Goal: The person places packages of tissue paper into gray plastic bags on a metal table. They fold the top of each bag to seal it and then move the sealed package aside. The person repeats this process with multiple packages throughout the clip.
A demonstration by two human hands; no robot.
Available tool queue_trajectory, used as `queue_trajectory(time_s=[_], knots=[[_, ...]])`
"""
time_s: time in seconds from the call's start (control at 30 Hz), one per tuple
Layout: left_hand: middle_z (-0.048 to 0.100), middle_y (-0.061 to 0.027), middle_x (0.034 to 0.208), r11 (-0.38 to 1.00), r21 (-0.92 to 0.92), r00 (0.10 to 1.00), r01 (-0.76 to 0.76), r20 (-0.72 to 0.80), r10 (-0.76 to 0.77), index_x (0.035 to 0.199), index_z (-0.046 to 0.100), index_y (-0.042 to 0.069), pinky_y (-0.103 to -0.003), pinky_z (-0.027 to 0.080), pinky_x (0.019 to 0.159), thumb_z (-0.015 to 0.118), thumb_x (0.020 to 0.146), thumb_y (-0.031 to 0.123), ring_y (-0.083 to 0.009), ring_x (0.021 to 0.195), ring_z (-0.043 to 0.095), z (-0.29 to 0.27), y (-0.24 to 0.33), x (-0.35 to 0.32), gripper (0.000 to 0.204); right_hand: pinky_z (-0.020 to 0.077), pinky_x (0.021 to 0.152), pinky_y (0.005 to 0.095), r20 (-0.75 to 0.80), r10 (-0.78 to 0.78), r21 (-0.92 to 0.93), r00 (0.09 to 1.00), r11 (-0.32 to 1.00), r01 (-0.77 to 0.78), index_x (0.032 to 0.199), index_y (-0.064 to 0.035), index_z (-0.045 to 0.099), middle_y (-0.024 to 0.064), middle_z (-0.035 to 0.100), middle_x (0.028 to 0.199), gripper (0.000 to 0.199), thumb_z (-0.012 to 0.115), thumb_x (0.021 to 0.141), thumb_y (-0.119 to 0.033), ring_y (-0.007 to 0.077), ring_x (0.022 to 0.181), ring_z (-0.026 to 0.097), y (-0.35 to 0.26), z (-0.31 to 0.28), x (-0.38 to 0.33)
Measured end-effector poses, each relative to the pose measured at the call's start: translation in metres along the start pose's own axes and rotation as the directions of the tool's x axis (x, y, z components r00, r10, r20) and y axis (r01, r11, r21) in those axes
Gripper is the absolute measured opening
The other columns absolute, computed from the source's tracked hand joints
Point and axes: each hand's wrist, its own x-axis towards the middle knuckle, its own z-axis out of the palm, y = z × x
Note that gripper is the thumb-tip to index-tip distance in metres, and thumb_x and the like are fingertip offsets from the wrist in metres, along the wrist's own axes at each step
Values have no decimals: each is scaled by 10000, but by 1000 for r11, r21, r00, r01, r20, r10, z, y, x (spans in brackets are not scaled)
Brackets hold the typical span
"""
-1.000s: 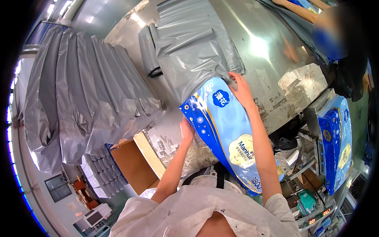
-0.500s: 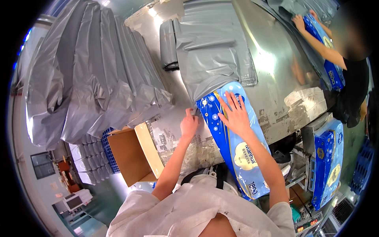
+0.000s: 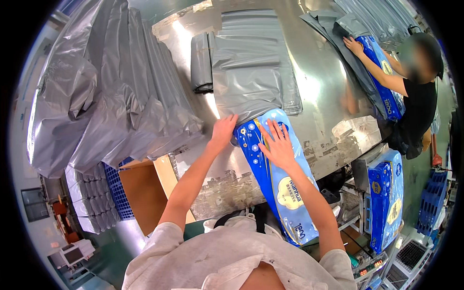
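Our right hand (image 3: 279, 145) lies spread flat on the blue pack (image 3: 276, 180) across the table's (image 3: 311, 84) edge, our left hand (image 3: 224, 131) curls, grip unclear, beside the grey bag (image 3: 249, 89), and we seem mid-bagging, which next calls for holding its mouth open.

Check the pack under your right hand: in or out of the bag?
Mostly out: the blue pack lies exposed outside the gray bag; far edge, cannot tell.

A long blue pack (image 3: 270, 175) lies slanted before you, its far end meeting a creased grey bag (image 3: 247, 79).
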Motion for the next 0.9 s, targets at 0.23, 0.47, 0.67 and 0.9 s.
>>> queue_trajectory(time_s=[0.23,0.47,0.67,0.9], knots=[[655,-130,715,978,-176,990,115,-64,-128,909,539,95,-463,494,567,599,853,182,-343,679,650,-17,1,-3,120,195,1169,490,-12,7,3,1000,1000,-7,1471,-160,403,145,338,1531,616,561,927,-402,308,1409,320,0,-1,-2],[621,-122,622,994,-68,987,-89,-138,79,863,534,96,-444,500,523,609,860,209,-332,588,634,-23,35,-16,136,183,1178,478,-26,12,21,1000,1000,-12,1463,-159,415,140,333,1537,589,538,942,-404,301,1420,308,0,2,-3],[611,-82,696,988,-149,981,-35,-196,5,861,523,101,-412,513,584,590,876,160,-289,662,632,-12,65,-43,91,237,1139,473,-162,106,81,981,992,-94,1389,-83,457,142,469,1385,617,623,875,-379,289,1321,402,-2,13,8],[607,-75,770,977,-207,974,46,-208,-90,846,502,93,-408,509,627,574,891,152,-274,733,626,-14,76,-48,104,408,980,449,-209,-107,-98,972,991,88,1089,-66,588,111,568,1099,350,655,763,-173,277,1087,546,46,18,82]])
